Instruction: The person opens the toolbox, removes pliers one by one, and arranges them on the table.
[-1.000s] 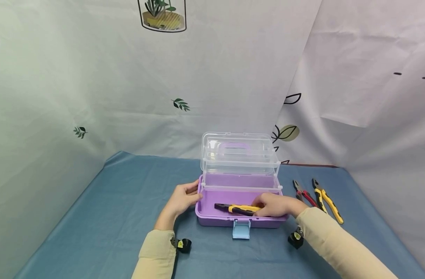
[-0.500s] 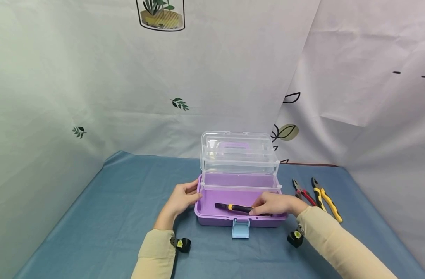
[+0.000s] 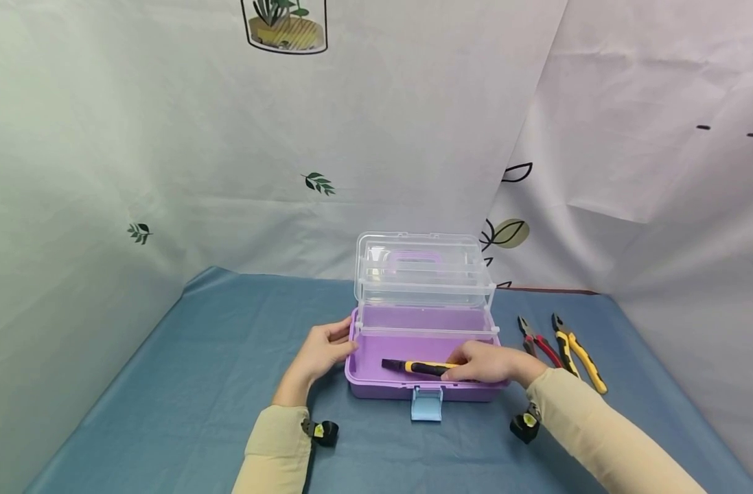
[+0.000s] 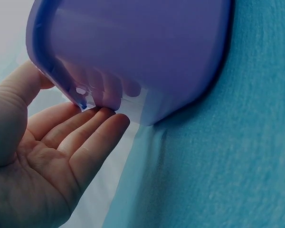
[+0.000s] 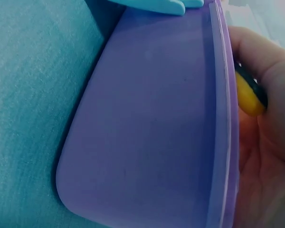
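Note:
An opened purple toolbox [image 3: 382, 392] stands on the blue cloth. Inside it, near the front wall, lies a pair of pliers [image 3: 413, 368] with black jaws and yellow-and-black handles. My right hand [image 3: 486, 362] reaches over the front rim and grips the handles, covering their ends. In the right wrist view a handle end [image 5: 249, 97] shows against the palm, behind the box wall. At the box's left end, my left hand [image 3: 320, 351] holds the side, thumb over the rim and fingers [image 4: 97, 137] against the outer wall.
The clear lid [image 3: 425, 250] and clear tray frame stand raised at the back of the box. A light-blue latch [image 3: 427, 405] hangs at the front. To the right lie red-handled pliers [image 3: 546, 350] and yellow-handled pliers [image 3: 583, 360]. Pale fabric walls [image 3: 413, 137] surround the table.
In my right hand the pliers have rolled about their length, showing less yellow half a second ago and more again now. My left hand and the box have stayed put.

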`<move>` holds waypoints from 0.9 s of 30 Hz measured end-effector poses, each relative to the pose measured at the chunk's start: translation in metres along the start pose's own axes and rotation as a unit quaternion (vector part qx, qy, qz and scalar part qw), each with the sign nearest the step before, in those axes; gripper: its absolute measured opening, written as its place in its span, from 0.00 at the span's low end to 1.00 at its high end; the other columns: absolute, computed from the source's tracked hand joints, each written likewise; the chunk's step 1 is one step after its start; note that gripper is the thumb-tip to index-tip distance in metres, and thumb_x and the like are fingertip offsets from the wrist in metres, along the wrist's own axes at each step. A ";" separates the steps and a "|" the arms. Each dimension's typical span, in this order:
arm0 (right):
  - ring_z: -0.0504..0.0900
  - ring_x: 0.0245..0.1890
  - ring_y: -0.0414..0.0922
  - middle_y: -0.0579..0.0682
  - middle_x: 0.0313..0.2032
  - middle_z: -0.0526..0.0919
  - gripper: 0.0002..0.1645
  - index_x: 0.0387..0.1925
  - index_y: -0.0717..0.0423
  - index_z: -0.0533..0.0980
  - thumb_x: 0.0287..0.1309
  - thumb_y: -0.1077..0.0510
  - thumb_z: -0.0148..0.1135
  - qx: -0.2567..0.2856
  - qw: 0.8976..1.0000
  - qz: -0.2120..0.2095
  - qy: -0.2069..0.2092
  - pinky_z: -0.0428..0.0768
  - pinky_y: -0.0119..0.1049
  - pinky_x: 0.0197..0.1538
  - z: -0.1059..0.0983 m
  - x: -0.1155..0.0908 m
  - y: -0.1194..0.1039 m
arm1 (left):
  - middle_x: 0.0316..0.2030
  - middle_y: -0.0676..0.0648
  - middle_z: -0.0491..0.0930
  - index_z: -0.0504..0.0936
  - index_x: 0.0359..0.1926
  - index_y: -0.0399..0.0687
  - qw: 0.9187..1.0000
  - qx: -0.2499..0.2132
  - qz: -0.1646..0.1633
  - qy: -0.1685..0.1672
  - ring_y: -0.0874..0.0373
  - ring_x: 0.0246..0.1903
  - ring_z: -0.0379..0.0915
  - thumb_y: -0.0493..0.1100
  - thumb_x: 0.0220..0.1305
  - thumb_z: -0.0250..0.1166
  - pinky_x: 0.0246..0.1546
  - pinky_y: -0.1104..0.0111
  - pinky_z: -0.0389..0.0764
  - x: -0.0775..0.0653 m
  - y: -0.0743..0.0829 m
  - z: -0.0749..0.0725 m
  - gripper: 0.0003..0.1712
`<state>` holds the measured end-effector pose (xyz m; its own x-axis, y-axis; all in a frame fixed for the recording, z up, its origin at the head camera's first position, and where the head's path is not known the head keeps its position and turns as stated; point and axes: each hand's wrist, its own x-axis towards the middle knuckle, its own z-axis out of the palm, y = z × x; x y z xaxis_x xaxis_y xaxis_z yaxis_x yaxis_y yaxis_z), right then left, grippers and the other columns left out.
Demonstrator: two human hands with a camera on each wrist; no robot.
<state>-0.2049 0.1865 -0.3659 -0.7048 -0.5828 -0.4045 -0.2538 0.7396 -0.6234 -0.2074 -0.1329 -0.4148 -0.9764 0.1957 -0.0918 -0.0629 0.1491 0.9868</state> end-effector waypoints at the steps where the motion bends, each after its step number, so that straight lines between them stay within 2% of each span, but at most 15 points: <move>1: 0.76 0.34 0.39 0.44 0.36 0.82 0.25 0.48 0.59 0.79 0.59 0.44 0.60 -0.004 1.000 0.001 0.005 0.75 0.32 0.38 0.001 0.000 0.000 | 0.61 0.34 0.71 0.65 0.67 0.40 1.000 0.001 0.000 0.000 0.43 0.60 0.70 0.33 0.59 0.64 0.50 0.60 0.81 0.000 0.000 0.000 0.34; 7: 0.75 0.37 0.41 0.45 0.39 0.80 0.26 0.49 0.59 0.77 0.57 0.43 0.60 -0.015 0.999 -0.003 0.036 0.75 0.37 0.42 0.003 -0.003 -0.001 | 0.61 0.34 0.71 0.65 0.67 0.40 1.000 0.000 0.000 0.002 0.43 0.60 0.70 0.32 0.59 0.63 0.50 0.59 0.81 0.001 -0.001 0.000 0.34; 12: 0.74 0.37 0.41 0.44 0.38 0.79 0.26 0.49 0.57 0.77 0.57 0.42 0.60 -0.034 0.998 -0.002 0.058 0.73 0.35 0.41 0.003 -0.007 0.003 | 0.60 0.34 0.71 0.65 0.67 0.40 1.000 0.001 -0.002 0.002 0.43 0.59 0.70 0.32 0.59 0.63 0.49 0.60 0.81 0.001 -0.002 0.001 0.34; 18: 0.73 0.35 0.41 0.45 0.36 0.79 0.26 0.50 0.57 0.78 0.58 0.43 0.60 -0.033 0.996 -0.034 0.074 0.71 0.32 0.36 0.001 -0.012 0.005 | 0.60 0.33 0.71 0.65 0.66 0.39 1.000 -0.007 -0.002 0.003 0.42 0.59 0.70 0.31 0.59 0.62 0.49 0.59 0.81 0.003 -0.002 0.001 0.33; 22: 0.74 0.35 0.41 0.44 0.35 0.79 0.25 0.50 0.56 0.78 0.59 0.44 0.60 -0.026 0.995 -0.057 0.083 0.72 0.30 0.37 0.002 -0.014 0.008 | 0.60 0.33 0.71 0.65 0.67 0.40 1.000 -0.007 -0.004 0.002 0.43 0.59 0.70 0.31 0.59 0.62 0.49 0.59 0.81 0.003 -0.001 0.001 0.33; 27: 0.75 0.35 0.40 0.42 0.35 0.79 0.25 0.51 0.55 0.77 0.58 0.43 0.61 -0.020 0.993 -0.065 0.096 0.74 0.30 0.37 0.004 -0.018 0.011 | 0.60 0.34 0.71 0.65 0.67 0.41 1.000 -0.002 -0.002 0.002 0.43 0.60 0.70 0.32 0.60 0.62 0.49 0.59 0.81 0.001 -0.001 0.001 0.33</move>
<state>-0.1923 0.2036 -0.3687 -0.7769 -0.6017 -0.1854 -0.3743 0.6781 -0.6325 -0.2078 -0.1317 -0.4158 -0.9769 0.1911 -0.0961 -0.0684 0.1466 0.9868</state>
